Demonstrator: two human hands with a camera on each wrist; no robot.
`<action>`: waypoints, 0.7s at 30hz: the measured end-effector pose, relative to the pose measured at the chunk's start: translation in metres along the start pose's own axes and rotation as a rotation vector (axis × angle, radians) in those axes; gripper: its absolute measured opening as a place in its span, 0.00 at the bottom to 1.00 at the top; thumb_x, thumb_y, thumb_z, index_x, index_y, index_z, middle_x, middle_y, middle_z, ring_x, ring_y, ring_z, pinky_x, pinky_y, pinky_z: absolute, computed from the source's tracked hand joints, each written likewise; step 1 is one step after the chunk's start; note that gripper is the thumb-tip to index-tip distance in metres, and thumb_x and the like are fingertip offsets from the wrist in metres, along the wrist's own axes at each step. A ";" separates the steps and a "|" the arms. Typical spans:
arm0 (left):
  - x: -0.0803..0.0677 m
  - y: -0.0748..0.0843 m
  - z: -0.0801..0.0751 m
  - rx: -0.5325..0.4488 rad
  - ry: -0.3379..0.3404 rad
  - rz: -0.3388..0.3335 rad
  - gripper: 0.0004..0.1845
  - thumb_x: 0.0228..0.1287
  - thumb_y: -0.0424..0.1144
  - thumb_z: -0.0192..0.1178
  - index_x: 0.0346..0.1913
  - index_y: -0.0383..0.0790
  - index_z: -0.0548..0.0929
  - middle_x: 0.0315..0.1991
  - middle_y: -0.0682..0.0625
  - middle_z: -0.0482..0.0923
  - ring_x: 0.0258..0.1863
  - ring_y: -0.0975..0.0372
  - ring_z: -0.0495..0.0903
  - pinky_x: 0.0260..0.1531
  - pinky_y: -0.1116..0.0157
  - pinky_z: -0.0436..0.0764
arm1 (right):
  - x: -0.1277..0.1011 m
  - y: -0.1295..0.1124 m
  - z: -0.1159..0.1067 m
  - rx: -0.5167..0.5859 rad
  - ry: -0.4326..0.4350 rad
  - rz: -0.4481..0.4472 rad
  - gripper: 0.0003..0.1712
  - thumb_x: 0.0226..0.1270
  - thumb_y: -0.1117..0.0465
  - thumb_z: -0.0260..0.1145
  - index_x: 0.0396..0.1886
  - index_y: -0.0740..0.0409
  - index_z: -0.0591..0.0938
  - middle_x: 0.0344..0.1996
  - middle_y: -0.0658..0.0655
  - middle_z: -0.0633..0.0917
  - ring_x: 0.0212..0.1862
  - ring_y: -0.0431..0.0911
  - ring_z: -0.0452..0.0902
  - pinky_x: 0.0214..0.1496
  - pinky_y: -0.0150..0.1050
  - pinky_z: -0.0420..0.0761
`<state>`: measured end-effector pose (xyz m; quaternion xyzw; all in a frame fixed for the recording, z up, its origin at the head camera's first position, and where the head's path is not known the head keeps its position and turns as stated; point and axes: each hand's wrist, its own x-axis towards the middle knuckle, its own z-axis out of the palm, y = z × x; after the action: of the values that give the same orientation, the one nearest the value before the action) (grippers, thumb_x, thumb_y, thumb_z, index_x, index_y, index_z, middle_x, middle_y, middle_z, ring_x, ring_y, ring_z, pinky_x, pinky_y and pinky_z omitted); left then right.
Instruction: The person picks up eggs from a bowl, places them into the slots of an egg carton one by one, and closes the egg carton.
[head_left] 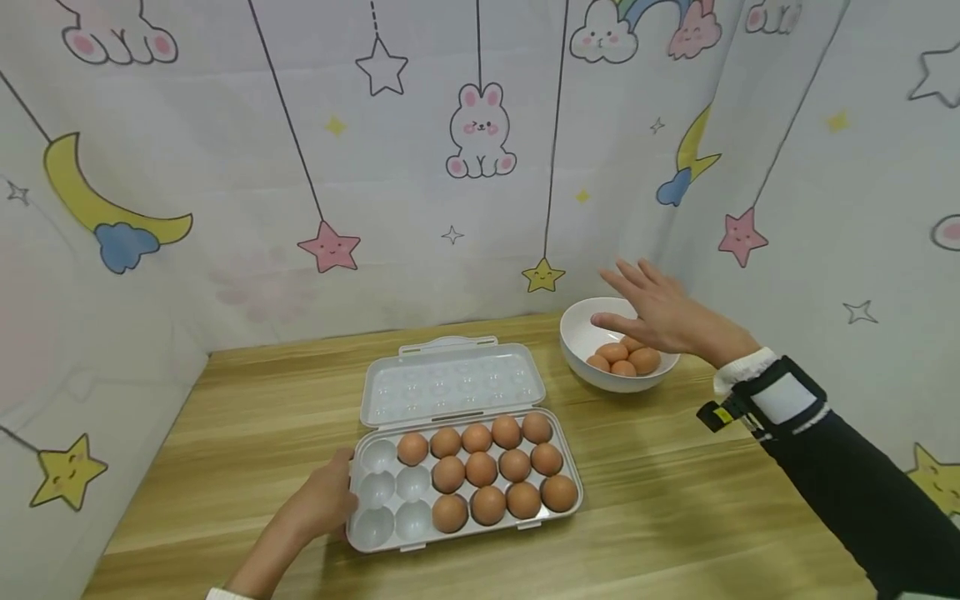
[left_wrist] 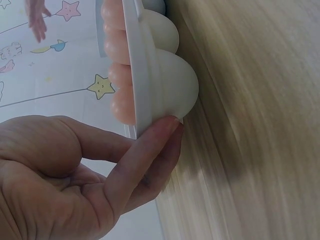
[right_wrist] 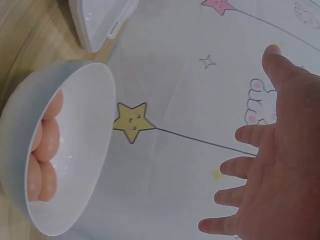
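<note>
Nearest to the person, the left hand point(head_left: 318, 504) rests against the left end of the white plastic egg tray point(head_left: 372, 533). In the left wrist view its fingertips point(left_wrist: 167, 127) press on the rim and under one cup, fingers nearly straight and not closed around anything. I judge this contact keeps the light tray from sliding on the wooden table point(head_left: 675, 500). The tray holds eleven brown eggs point(head_left: 481, 468) in its middle and right cups. The four cups point(head_left: 393, 500) at the left end are without eggs, just beside the bracing hand. The clear lid point(head_left: 452, 385) lies folded back flat behind the tray, so the cups are free from above. Farther away, the right hand point(head_left: 660, 312) hovers over the white bowl point(head_left: 581, 350) with fingers spread wide and holding nothing. The bowl still contains several eggs point(head_left: 626, 357). Behind all hangs a curtain with a rabbit point(head_left: 480, 133), stars and moons.
</note>
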<state>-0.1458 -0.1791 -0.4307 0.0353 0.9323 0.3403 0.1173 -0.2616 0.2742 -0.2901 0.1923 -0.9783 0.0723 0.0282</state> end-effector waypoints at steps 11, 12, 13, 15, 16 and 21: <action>-0.001 0.001 -0.002 -0.005 0.007 0.005 0.34 0.45 0.18 0.52 0.59 0.15 0.56 0.37 0.29 0.76 0.36 0.48 0.79 0.29 0.56 0.84 | 0.034 0.049 0.060 -0.026 -0.058 0.037 0.45 0.64 0.30 0.44 0.71 0.53 0.59 0.70 0.64 0.55 0.68 0.66 0.45 0.63 0.69 0.51; -0.002 0.001 -0.002 -0.005 0.007 0.003 0.33 0.45 0.18 0.52 0.59 0.15 0.56 0.37 0.29 0.76 0.36 0.48 0.79 0.28 0.56 0.84 | 0.036 0.052 0.065 -0.021 -0.069 0.043 0.43 0.64 0.32 0.46 0.71 0.54 0.60 0.69 0.64 0.56 0.68 0.66 0.46 0.63 0.68 0.52; -0.002 0.001 -0.001 -0.005 0.006 0.002 0.33 0.45 0.18 0.52 0.59 0.15 0.56 0.37 0.29 0.76 0.36 0.47 0.79 0.29 0.56 0.84 | 0.038 0.054 0.069 -0.012 -0.086 0.049 0.41 0.65 0.34 0.48 0.70 0.54 0.60 0.69 0.64 0.57 0.68 0.65 0.48 0.64 0.66 0.53; -0.002 0.001 -0.001 -0.013 0.006 0.002 0.33 0.45 0.18 0.52 0.59 0.16 0.56 0.37 0.29 0.76 0.37 0.47 0.79 0.28 0.56 0.84 | 0.040 0.058 0.076 -0.002 -0.117 0.045 0.38 0.67 0.40 0.53 0.70 0.56 0.61 0.68 0.66 0.59 0.67 0.64 0.52 0.65 0.63 0.54; -0.002 0.001 -0.001 -0.019 0.004 0.001 0.33 0.46 0.18 0.51 0.60 0.16 0.56 0.37 0.29 0.76 0.36 0.47 0.79 0.27 0.56 0.84 | 0.041 0.058 0.079 0.003 -0.136 0.043 0.36 0.67 0.44 0.54 0.69 0.57 0.62 0.67 0.66 0.60 0.66 0.63 0.53 0.66 0.61 0.55; -0.004 0.001 -0.001 -0.054 0.003 -0.003 0.33 0.46 0.18 0.50 0.60 0.16 0.56 0.38 0.28 0.75 0.36 0.48 0.78 0.24 0.57 0.83 | 0.047 0.060 0.094 0.002 -0.188 -0.006 0.29 0.66 0.60 0.59 0.66 0.62 0.66 0.61 0.66 0.69 0.61 0.58 0.64 0.65 0.55 0.63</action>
<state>-0.1427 -0.1797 -0.4286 0.0304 0.9231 0.3650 0.1170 -0.3307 0.2975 -0.3867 0.2013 -0.9759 0.0545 -0.0639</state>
